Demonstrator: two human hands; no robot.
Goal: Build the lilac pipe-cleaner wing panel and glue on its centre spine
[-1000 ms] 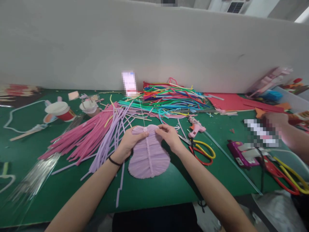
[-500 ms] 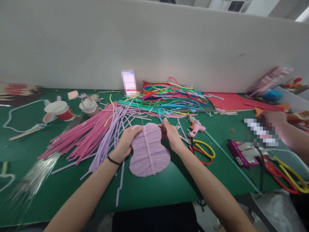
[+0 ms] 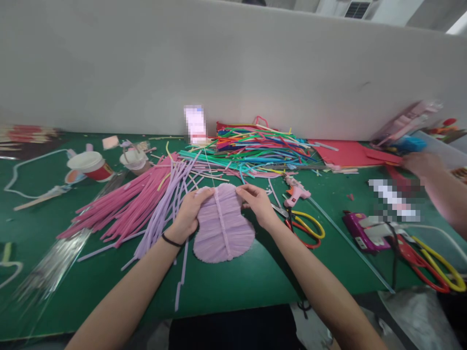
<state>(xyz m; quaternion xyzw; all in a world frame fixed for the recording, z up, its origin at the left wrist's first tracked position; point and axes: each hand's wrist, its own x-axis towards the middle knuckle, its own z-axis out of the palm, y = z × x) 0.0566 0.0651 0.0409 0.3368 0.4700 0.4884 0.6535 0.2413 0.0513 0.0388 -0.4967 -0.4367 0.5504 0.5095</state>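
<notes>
A lavender petal-shaped piece made of pipe cleaners (image 3: 224, 228), with a raised rib down its middle, is held up over the green table. My left hand (image 3: 189, 211) grips its upper left edge, thumb on the front near the rib and fingers behind it. On the upper right edge, my right hand (image 3: 255, 201) pinches with thumb and fingertips. A thin wire (image 3: 208, 165) sticks up from the top of the piece. Loose lavender pipe cleaners (image 3: 164, 218) lie just left of my left hand, with a bundle of pink pipe cleaners (image 3: 124, 209) beside them.
Many-coloured pipe cleaners (image 3: 262, 146) lie piled at the back. A pink glue gun (image 3: 296, 190) and scissors (image 3: 310, 226) lie to the right, near a purple power strip (image 3: 365, 236). A paper cup (image 3: 91, 166) stands left. Another person's hand (image 3: 425, 165) is over red sheets (image 3: 343, 153).
My right hand has closed its thumb and fingers on the upper right edge. The lavender piece has shifted slightly left and up. The other person's hand moved back toward the red sheets.
</notes>
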